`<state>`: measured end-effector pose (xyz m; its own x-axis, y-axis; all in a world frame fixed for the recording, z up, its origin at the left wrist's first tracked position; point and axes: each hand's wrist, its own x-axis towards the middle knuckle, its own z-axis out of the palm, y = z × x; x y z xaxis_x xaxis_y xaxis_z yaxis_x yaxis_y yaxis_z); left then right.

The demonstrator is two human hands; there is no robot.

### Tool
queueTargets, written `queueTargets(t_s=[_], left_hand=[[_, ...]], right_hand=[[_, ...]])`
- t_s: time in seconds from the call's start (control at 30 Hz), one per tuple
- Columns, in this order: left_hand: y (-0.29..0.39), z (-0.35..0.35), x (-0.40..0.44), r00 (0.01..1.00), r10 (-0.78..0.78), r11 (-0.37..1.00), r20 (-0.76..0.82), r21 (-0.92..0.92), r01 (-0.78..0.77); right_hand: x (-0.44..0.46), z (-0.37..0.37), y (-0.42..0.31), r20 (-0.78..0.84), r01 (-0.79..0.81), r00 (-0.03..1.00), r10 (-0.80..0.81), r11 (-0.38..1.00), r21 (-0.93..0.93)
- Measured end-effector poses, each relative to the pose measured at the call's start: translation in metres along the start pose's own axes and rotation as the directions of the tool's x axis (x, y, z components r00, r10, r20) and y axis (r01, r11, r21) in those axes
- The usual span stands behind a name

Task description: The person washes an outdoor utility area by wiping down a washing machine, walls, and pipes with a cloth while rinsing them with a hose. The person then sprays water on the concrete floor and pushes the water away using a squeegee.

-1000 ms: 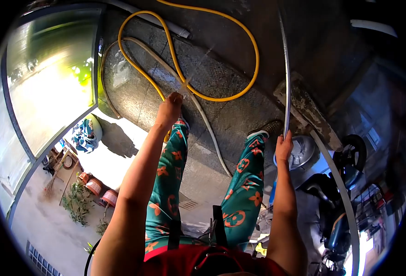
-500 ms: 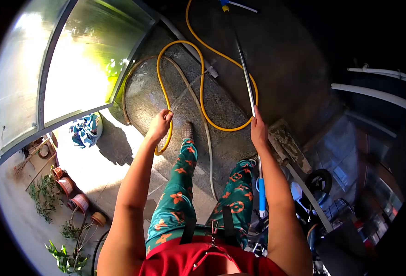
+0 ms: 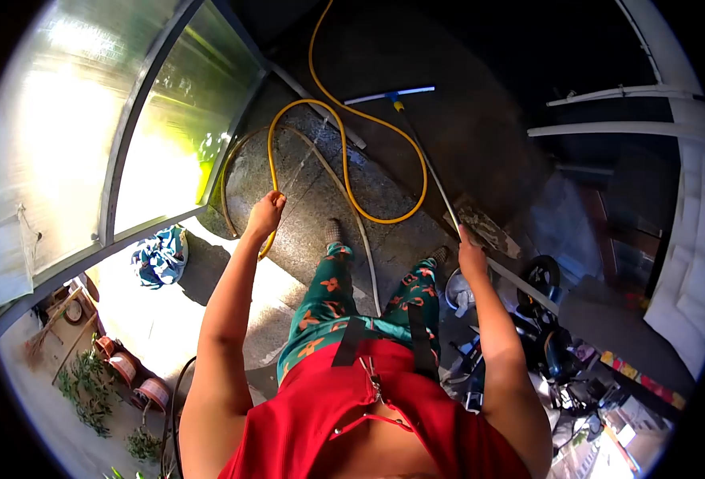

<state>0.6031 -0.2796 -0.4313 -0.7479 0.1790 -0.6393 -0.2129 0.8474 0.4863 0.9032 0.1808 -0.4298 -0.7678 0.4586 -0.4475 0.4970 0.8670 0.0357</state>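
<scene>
My left hand [image 3: 267,212] is closed around the yellow hose [image 3: 271,152], close to its end. A thin stream of water [image 3: 302,162] runs from there toward the wet floor. My right hand [image 3: 472,257] grips the pole of a floor squeegee [image 3: 436,182]. Its blue and yellow head with a pale blade rests farther out on the dark floor, beyond the hose's loops. Part of the pole's lower end is hidden by my right arm.
A pale second hose [image 3: 360,231] lies between my feet. Framed translucent panels [image 3: 153,136] stand at left, with bundled blue cloth [image 3: 161,257] and potted plants [image 3: 121,367] below. A wooden board [image 3: 486,227], a black wheel [image 3: 541,275] and clutter lie right.
The squeegee head has come nearer and lower in view, its pole now tilted more outward with my right hand. My left hand still holds the hose. My view has shifted slightly.
</scene>
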Motion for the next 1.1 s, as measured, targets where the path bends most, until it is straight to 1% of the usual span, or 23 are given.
queueTargets(t_s=[0.03,0.07,0.13,0.2,0.27,0.3,0.4,0.5,0.53,0.57,0.6,0.63,0.67,0.7,0.73,0.8,0.83,0.87,0.93,1.0,1.03,1.07,1.1], left_hand=[[-0.001,-0.007,0.001,1.0,0.031,0.999,0.003,-0.005,-0.031],[-0.003,-0.012,0.002,0.998,0.059,0.998,0.006,-0.01,-0.059],[0.007,-0.026,-0.004,0.996,0.091,0.996,0.006,0.01,-0.091],[0.017,-0.035,-0.012,0.992,0.128,0.992,-0.001,0.025,-0.128],[0.028,-0.041,-0.02,0.984,0.179,0.984,-0.021,0.033,-0.178],[0.028,-0.041,-0.018,0.983,0.184,0.983,-0.009,0.021,-0.184],[0.029,-0.047,-0.021,0.987,0.16,0.987,0.003,0.004,-0.16],[0.034,-0.052,-0.024,0.995,0.102,0.994,0.005,-0.048,-0.102],[0.036,-0.054,-0.022,0.997,0.08,0.994,0.004,-0.075,-0.079],[0.024,-0.048,-0.007,0.993,0.105,0.978,0.044,-0.184,-0.096],[0.026,-0.051,-0.004,0.991,0.13,0.98,-0.005,-0.15,-0.129],[0.032,-0.053,-0.002,0.987,0.154,0.981,-0.054,-0.115,-0.159],[0.051,-0.062,-0.01,0.989,0.135,0.98,-0.056,-0.138,-0.142],[0.071,-0.071,-0.02,0.991,0.117,0.979,-0.058,-0.162,-0.125],[0.1,-0.085,-0.035,0.999,0.039,0.98,-0.012,-0.193,-0.04],[0.099,-0.085,-0.021,0.974,0.19,0.96,-0.12,-0.186,-0.21],[0.1,-0.088,-0.019,0.976,0.179,0.955,-0.125,-0.217,-0.203],[0.111,-0.092,-0.022,0.977,0.171,0.947,-0.131,-0.252,-0.199],[0.131,-0.103,-0.028,0.981,0.133,0.937,-0.141,-0.305,-0.17],[0.149,-0.109,-0.028,0.985,0.065,0.932,-0.161,-0.343,-0.117],[0.154,-0.111,-0.023,0.975,0.095,0.939,-0.199,-0.307,-0.154],[0.156,-0.111,-0.011,0.971,0.106,0.94,-0.215,-0.298,-0.168],[0.155,-0.109,0.005,0.965,0.121,0.939,-0.231,-0.29,-0.187]], right_hand=[[-0.03,-0.014,0.01,0.135,-0.122,0.984,0.119,0.992,0.016],[-0.058,-0.028,0.017,0.271,-0.24,0.936,0.226,0.971,0.019],[-0.113,-0.036,0.04,0.337,-0.343,0.876,0.346,0.937,-0.07],[-0.151,-0.026,0.075,0.337,-0.418,0.846,0.414,0.906,-0.062],[-0.178,-0.04,0.088,0.382,-0.578,0.752,0.537,0.816,-0.009],[-0.187,-0.059,0.081,0.381,-0.629,0.738,0.557,0.773,0.087],[-0.196,-0.083,0.055,0.297,-0.59,0.794,0.531,0.791,0.163],[-0.149,-0.09,0.016,0.138,-0.403,0.915,0.379,0.836,0.374],[-0.118,-0.088,0.002,0.096,-0.346,0.933,0.346,0.795,0.499],[-0.082,-0.083,-0.012,0.021,-0.259,0.954,0.298,0.79,0.556],[-0.048,-0.106,-0.042,0.018,-0.276,0.951,0.308,0.824,0.494],[-0.008,-0.116,-0.061,0.096,-0.297,0.952,0.29,0.804,0.514],[0.032,-0.116,-0.075,0.172,-0.288,0.958,0.231,0.764,0.577],[0.062,-0.126,-0.088,0.227,-0.236,0.968,0.11,0.714,0.66],[0.083,-0.134,-0.101,0.268,-0.193,0.963,-0.019,0.646,0.738],[0.101,-0.137,-0.119,0.491,-0.354,0.865,-0.105,0.566,0.745],[0.106,-0.138,-0.126,0.585,-0.433,0.796,-0.154,0.528,0.73],[0.098,-0.136,-0.132,0.54,-0.415,0.824,-0.174,0.465,0.782],[0.1,-0.108,-0.138,0.33,-0.277,0.942,-0.059,0.416,0.866],[0.109,-0.082,-0.134,0.048,-0.05,0.999,0.022,0.697,0.715],[0.106,-0.067,-0.132,-0.09,0.028,0.995,0.031,0.808,0.588],[0.105,-0.081,-0.13,-0.015,-0.037,0.998,0.055,0.825,0.563],[0.102,-0.113,-0.129,0.057,-0.101,0.995,0.083,0.84,0.532]])
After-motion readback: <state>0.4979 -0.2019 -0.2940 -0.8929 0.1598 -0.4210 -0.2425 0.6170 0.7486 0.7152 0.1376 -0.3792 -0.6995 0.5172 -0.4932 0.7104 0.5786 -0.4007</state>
